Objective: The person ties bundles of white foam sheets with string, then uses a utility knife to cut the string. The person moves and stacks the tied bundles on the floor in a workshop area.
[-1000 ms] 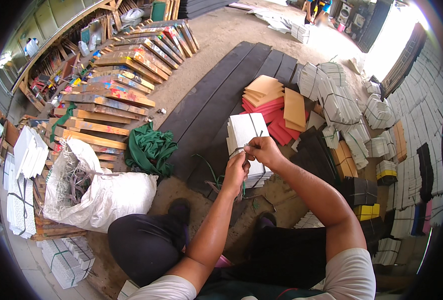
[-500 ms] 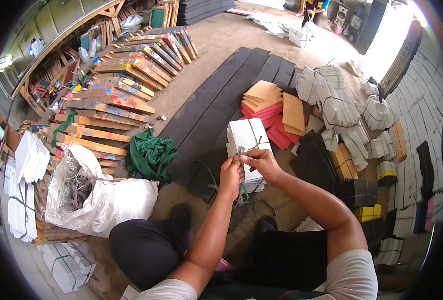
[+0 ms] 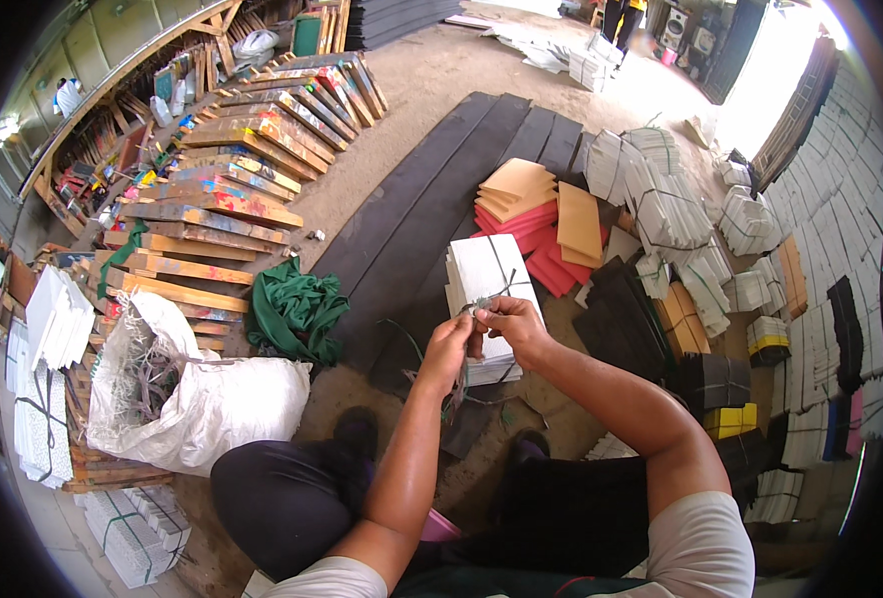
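Observation:
A stack of white sheets (image 3: pixel 481 261) stands on dark boards in front of me, with a thin dark tie running across its top. Over its near part both my hands meet, fingers closed. My left hand (image 3: pixel 447 345) pinches a greyish tie strip (image 3: pixel 473 308), and loose ends dangle below it beside the stack. My right hand (image 3: pixel 513 323) grips the same strip between thumb and fingers, just right of the left. The exact shape of the strip between the fingertips is too small to make out.
Left of me sits a white woven sack (image 3: pixel 202 399) of shredded strips, beside a green cloth heap (image 3: pixel 297 311). Wooden frames (image 3: pixel 232 204) line the left side. Orange sheets (image 3: pixel 517 187) and red sheets (image 3: pixel 551 267) lie beyond the stack; tied white bundles (image 3: pixel 669 204) fill the right.
Both hands stay at the strip above the stack. The fingers have shifted slightly, my left hand tilting toward the right one. The whole view has moved a little.

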A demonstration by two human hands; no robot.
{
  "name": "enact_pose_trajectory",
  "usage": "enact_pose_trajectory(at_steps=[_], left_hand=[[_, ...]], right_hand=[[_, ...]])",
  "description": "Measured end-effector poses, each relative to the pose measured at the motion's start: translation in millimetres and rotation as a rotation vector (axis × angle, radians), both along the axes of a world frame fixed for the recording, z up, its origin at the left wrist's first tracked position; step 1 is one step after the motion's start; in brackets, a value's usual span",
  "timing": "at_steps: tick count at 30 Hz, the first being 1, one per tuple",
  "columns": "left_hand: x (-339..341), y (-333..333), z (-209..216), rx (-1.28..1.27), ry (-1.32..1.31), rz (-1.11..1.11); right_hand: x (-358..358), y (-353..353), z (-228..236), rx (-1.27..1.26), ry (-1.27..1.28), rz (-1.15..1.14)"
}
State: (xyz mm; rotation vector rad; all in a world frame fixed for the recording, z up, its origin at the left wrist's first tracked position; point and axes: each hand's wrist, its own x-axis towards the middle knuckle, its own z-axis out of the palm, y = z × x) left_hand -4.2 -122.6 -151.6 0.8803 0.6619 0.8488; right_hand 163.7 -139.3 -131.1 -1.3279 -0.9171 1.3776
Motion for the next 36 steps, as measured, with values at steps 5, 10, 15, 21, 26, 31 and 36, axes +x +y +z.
enact_pose_trajectory(at_steps=[5,10,15,21,26,31,36], left_hand=[[-16.3,5.4,13.0,0.285,0.752,0.361],[-12.5,-4.7,29.2,-0.294,0.239,0.034],[-15.9,-0.4,1.5,-0.339,0.099,0.106],[-18.0,-0.4,-0.2,-0.236,0.24,0.087],[-18.4,-1.0,-7.2,-0.32,0.181,0.11],[-22.9,1.1,-14.8,-0.437,0.074,0.129],[-48.2,15.8,-45.5,-0.215,0.165,0.255]], right_hand=[[-0.9,2.1,-2.5,0.183,-0.424,-0.052],[-21.9,-9.7,11.8,0.433,-0.647,-0.053],[-39.5,-20.8,18.2,0.562,-0.686,0.045],[-30.8,-18.4,10.3,0.536,-0.708,0.018],[-31.9,-16.5,11.6,0.553,-0.722,0.049],[-28.1,-16.3,-0.7,0.502,-0.752,0.184],[-38.6,-4.3,2.6,0.621,-0.698,0.435]])
